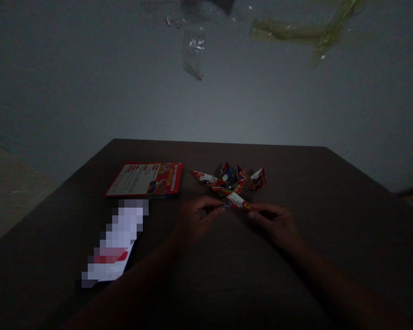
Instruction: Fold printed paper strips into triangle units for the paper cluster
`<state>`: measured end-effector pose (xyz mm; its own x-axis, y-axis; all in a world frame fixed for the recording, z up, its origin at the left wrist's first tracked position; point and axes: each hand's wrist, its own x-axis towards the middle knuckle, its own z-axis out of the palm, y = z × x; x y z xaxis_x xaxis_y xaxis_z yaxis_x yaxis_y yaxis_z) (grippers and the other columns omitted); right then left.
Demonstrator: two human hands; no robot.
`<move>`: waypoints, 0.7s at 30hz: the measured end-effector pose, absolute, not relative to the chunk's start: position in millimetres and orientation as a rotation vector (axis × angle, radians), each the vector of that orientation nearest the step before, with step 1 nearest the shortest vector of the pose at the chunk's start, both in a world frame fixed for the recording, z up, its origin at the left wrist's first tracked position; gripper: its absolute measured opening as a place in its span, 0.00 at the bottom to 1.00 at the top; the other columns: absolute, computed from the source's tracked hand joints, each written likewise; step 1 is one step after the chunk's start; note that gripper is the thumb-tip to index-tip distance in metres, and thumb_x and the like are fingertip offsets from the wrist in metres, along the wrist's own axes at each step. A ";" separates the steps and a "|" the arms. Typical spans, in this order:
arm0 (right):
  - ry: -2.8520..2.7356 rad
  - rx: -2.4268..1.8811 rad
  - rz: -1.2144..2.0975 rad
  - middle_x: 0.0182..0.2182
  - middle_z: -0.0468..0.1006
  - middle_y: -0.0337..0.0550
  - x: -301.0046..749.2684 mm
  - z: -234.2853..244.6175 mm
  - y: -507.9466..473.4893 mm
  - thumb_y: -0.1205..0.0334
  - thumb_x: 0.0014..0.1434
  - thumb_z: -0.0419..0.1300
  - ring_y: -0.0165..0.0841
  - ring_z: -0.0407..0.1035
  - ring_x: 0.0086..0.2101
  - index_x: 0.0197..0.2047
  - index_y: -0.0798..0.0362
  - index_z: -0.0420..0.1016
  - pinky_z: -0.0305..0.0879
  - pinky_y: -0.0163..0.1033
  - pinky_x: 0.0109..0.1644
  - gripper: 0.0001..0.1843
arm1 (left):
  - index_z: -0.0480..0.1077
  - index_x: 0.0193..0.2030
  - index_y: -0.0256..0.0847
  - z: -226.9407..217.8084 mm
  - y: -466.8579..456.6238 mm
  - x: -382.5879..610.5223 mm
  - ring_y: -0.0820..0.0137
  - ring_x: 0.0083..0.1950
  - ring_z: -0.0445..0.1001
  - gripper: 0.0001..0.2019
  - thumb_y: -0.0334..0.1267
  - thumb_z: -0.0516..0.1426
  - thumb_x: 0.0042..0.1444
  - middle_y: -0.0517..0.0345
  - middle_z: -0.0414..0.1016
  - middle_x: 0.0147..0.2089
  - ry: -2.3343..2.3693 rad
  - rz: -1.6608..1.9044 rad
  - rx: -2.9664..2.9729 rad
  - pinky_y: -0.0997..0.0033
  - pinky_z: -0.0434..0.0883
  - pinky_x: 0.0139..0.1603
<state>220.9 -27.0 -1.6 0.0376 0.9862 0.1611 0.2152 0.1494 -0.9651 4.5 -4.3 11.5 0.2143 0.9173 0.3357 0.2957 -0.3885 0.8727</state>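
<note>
The scene was dim. Both hands were over the dark table [347, 220], near its middle, with a folded paper piece [236, 201] between them. The piece was small, pointed at both ends and boat-like, printed in red with white and yellow patches. It lay low over the tabletop; whether it touched the surface could not be told.

The left hand [192, 222] had thumb and fingers pressed together on the piece's left tip. The right hand [277, 222] pinched the right tip in the same manner, fingers drawn in.

Just beyond the held piece, a cluster of similar folded pieces [232, 178] sat on the table, red, white and blue, their points standing up. The nearest of them appeared to touch or nearly touch the held piece; the light did not allow a firmer reading.

To the left of the cluster, well apart from it, a red printed sheet [145, 179] lay flat. Nearer the person on the left lay a white paper with a red band [115, 247], its face blurred.

The table's far edge ran behind the cluster, with bare surface between. Open tabletop extended to the right of the right hand and in front of both forearms. A pale wall [89, 82] stood behind.
</note>
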 end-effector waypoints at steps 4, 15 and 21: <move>-1.369 -1.254 0.909 0.26 0.79 0.43 220.4 0.8 -26.4 0.58 0.44 0.68 0.32 0.69 0.25 0.30 0.52 0.81 0.65 0.36 0.25 0.09 | 0.75 0.34 0.39 13.4 -5.2 4.8 0.68 0.36 0.75 0.07 0.38 0.61 0.49 0.54 0.79 0.36 1.067 1.195 1.776 0.71 0.70 0.38; -1.158 -1.254 0.995 0.19 0.75 0.39 215.7 4.3 -27.0 0.56 0.43 0.68 0.30 0.67 0.22 0.28 0.53 0.80 0.63 0.34 0.26 0.09 | 0.75 0.33 0.38 10.7 -9.9 11.7 0.70 0.37 0.75 0.06 0.37 0.60 0.50 0.55 0.77 0.36 1.016 1.288 1.644 0.74 0.70 0.37; -1.119 -1.240 1.025 0.26 0.80 0.43 216.4 2.7 -27.0 0.58 0.42 0.70 0.33 0.72 0.27 0.27 0.52 0.80 0.68 0.37 0.31 0.08 | 0.73 0.30 0.36 13.3 -13.3 13.8 0.68 0.42 0.74 0.05 0.35 0.60 0.51 0.51 0.76 0.40 0.959 1.256 1.626 0.70 0.70 0.44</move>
